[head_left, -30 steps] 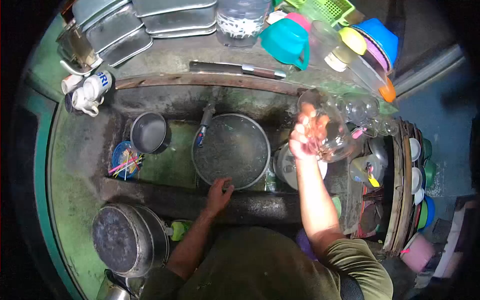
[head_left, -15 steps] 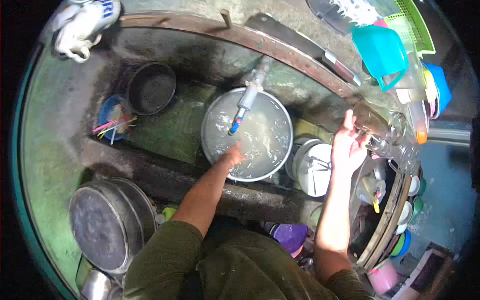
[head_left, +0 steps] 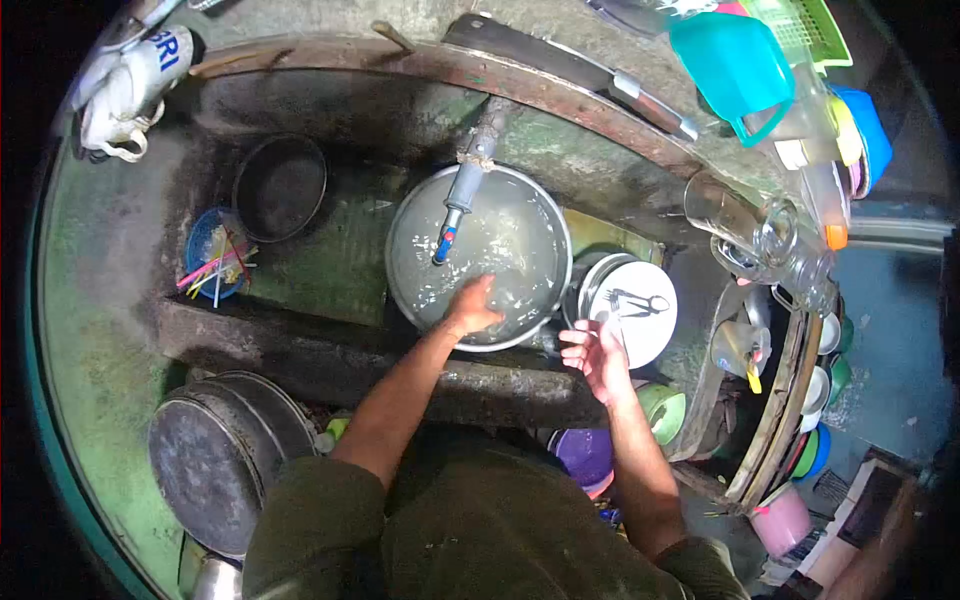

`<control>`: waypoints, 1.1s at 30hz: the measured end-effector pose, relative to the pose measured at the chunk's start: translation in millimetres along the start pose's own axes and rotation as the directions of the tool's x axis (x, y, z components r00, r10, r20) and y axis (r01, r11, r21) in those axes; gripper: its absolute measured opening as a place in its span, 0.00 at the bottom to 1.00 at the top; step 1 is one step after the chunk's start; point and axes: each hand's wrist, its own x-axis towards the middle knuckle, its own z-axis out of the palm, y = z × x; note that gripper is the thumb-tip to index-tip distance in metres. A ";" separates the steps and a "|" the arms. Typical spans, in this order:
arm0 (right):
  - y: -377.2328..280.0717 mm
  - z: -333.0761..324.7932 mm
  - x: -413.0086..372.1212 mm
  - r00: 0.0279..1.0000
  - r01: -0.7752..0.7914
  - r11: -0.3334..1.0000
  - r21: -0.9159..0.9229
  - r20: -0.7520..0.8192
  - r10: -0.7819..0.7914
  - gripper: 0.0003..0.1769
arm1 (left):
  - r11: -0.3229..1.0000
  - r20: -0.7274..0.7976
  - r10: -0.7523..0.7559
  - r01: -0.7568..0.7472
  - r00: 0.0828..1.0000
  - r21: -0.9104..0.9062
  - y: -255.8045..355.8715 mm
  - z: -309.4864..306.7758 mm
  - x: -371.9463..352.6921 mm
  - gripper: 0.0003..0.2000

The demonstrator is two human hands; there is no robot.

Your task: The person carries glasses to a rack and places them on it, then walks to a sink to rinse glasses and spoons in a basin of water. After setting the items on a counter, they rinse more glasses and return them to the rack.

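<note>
Setting: a dim washing place. A concrete sink point(head_left: 330, 260), stained dark and green with moss, is sunk into a green-tinged tabletop point(head_left: 85, 340).

Item 1: round metal basin point(head_left: 520, 215), centre of frame, set in the sink under a grey tap point(head_left: 455, 205) with a blue and red tip. It is filled with cloudy, rippled water with white flecks.

Item 2: left hand point(head_left: 472, 310), dipped into the water at the basin's lower rim. The fingers are blurred by the water, so it cannot be told whether anything is gripped.

Item 3: right hand point(head_left: 590, 352), just right of centre. The fingers are spread and loosely curled, and nothing is held. It is placed just beside the lower left edge of a white lid point(head_left: 635, 300).

Markings: a black fork-and-spoon emblem is printed on the lid. "BRI" is read in blue on white mugs point(head_left: 130, 75), upper left.

Also listed: dark pan point(head_left: 280, 185) and blue bowl point(head_left: 205, 240) of coloured sticks, left of the basin; blackened pot point(head_left: 215, 460), lower left; teal jug point(head_left: 730, 65), upper right; clear glass mugs point(head_left: 745, 235), right.
</note>
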 end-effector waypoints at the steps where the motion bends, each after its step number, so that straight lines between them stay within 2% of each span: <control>1: 0.0 5.6 6.4 1.000 -0.010 1.000 0.000 0.020 0.010 0.25 | 0.976 0.022 -0.024 0.028 0.999 -0.215 5.8 -11.0 -5.7 0.39; 2: 1.1 11.6 14.5 1.000 0.007 0.998 -0.060 0.008 -0.007 0.24 | 0.878 0.004 0.056 -0.047 0.998 -0.476 13.4 -19.9 -11.2 0.39; 3: 0.8 19.3 23.3 1.000 0.024 0.992 -0.123 -0.001 -0.025 0.22 | 0.705 -0.040 0.128 -0.120 0.991 -0.699 19.7 -27.8 -15.3 0.39; 4: -5.4 32.9 28.1 1.000 0.018 0.985 -0.172 -0.021 -0.022 0.20 | 0.712 -0.054 0.131 -0.132 0.990 -0.690 31.3 -39.7 -19.7 0.39; 5: -11.4 46.5 31.5 0.999 0.020 0.971 -0.240 -0.037 -0.030 0.18 | 0.640 -0.049 0.123 -0.117 0.991 -0.759 42.9 -50.7 -24.9 0.39; 6: -13.8 58.6 37.2 0.998 0.058 0.962 -0.266 0.003 -0.060 0.17 | 0.562 -0.044 0.115 -0.101 0.992 -0.821 51.3 -59.3 -30.3 0.39; 8: -21.0 79.9 45.8 0.992 0.123 0.915 -0.384 0.056 -0.110 0.15 | 0.534 -0.061 0.096 -0.103 0.993 -0.839 65.8 -70.7 -38.3 0.39; 9: -26.5 93.0 46.3 0.989 0.149 0.901 -0.408 0.067 -0.133 0.16 | 0.499 -0.064 0.080 -0.095 0.995 -0.862 73.1 -74.3 -41.9 0.38; 10: -31.9 106.1 46.2 0.985 0.169 0.897 -0.408 0.086 -0.147 0.16 | 0.379 -0.033 0.047 -0.048 0.998 -0.924 84.1 -78.9 -48.8 0.37; 11: -34.7 117.0 46.9 0.981 0.190 0.894 -0.406 0.103 -0.161 0.17 | 0.380 -0.043 0.045 -0.057 0.998 -0.923 94.4 -83.6 -57.0 0.37; 13: -37.9 136.0 49.0 0.955 0.294 0.834 -0.467 0.179 -0.237 0.17 | 0.256 -0.212 0.153 -0.246 0.965 -0.935 107.0 -93.0 -68.7 0.35; 14: -40.3 144.0 49.1 0.940 0.339 0.790 -0.511 0.214 -0.265 0.19 | 0.341 -0.276 0.216 -0.338 0.936 -0.877 85.5 -87.0 -57.3 0.36; 15: -41.1 155.3 50.1 0.920 0.389 0.727 -0.566 0.266 -0.286 0.25 | 0.343 -0.280 0.217 -0.342 0.935 -0.875 85.6 -92.6 -59.0 0.36; 17: -38.0 174.6 45.5 0.879 0.476 0.577 -0.664 0.348 -0.325 0.33 | 0.666 -0.453 0.047 -0.366 0.890 -0.650 86.1 -101.4 -63.2 0.36; 18: -35.2 184.2 48.7 0.827 0.560 0.477 -0.678 0.425 -0.368 0.36 | 0.667 -0.457 0.049 -0.370 0.888 -0.647 84.7 -107.9 -67.0 0.36; 19: -31.6 191.4 54.1 0.768 0.635 0.370 -0.678 0.502 -0.399 0.39 | 0.858 -0.504 0.113 -0.340 0.856 -0.385 82.4 -116.7 -72.8 0.35; 20: -22.6 192.7 65.7 0.775 0.623 0.323 -0.713 0.504 -0.382 0.42 | 0.959 -0.527 0.189 -0.270 0.829 -0.081 80.1 -125.4 -78.7 0.35; 21: -16.0 193.8 77.0 0.821 0.561 0.291 -0.775 0.477 -0.314 0.40 | 0.958 -0.524 0.268 -0.168 0.808 0.231 80.8 -132.6 -84.3 0.36; 22: -18.6 199.9 76.3 0.890 0.447 0.561 -0.697 0.409 -0.202 0.36 | 0.967 -0.541 0.239 -0.147 0.807 0.208 88.1 -139.7 -93.1 0.37; 23: -20.6 204.9 74.0 0.929 0.278 0.775 -0.568 0.365 -0.065 0.32 | 0.967 -0.541 0.236 -0.141 0.807 0.212 93.7 -145.3 -101.6 0.37; 24: -16.3 202.2 75.9 0.927 0.281 0.778 -0.563 0.370 -0.067 0.32 | 0.959 -0.580 0.284 -0.209 0.764 0.193 98.4 -151.0 -108.5 0.37; 25: -8.9 193.8 80.6 0.913 0.130 0.924 -0.360 0.406 0.030 0.29 | 0.943 -0.618 0.328 -0.280 0.715 0.178 100.5 -155.2 -111.6 0.37; 26: -0.8 186.0 85.8 0.880 -0.054 0.988 -0.143 0.461 0.115 0.27 | 0.944 -0.616 0.315 -0.306 0.722 0.123 93.8 -153.2 -108.9 0.38; 27: 4.6 182.8 89.5 0.879 -0.053 0.989 -0.140 0.464 0.113 0.27 | 0.944 -0.615 0.317 -0.306 0.722 0.127 94.9 -153.7 -108.0 0.38; 29: 17.0 175.5 95.6 0.899 0.032 0.957 -0.290 0.427 0.099 0.26 | 0.955 -0.539 0.286 -0.282 0.792 0.092 98.5 -151.3 -103.1 0.39; 30: 12.0 180.9 85.9 0.910 0.203 0.851 -0.484 0.415 0.019 0.28 | 0.957 -0.543 0.279 -0.279 0.792 0.084 98.8 -148.3 -96.8 0.39; 33: 28.6 171.9 100.2 0.929 0.275 0.801 -0.531 0.362 -0.079 0.31 | 0.966 -0.500 0.256 -0.233 0.827 0.108 97.4 -149.6 -86.9 0.36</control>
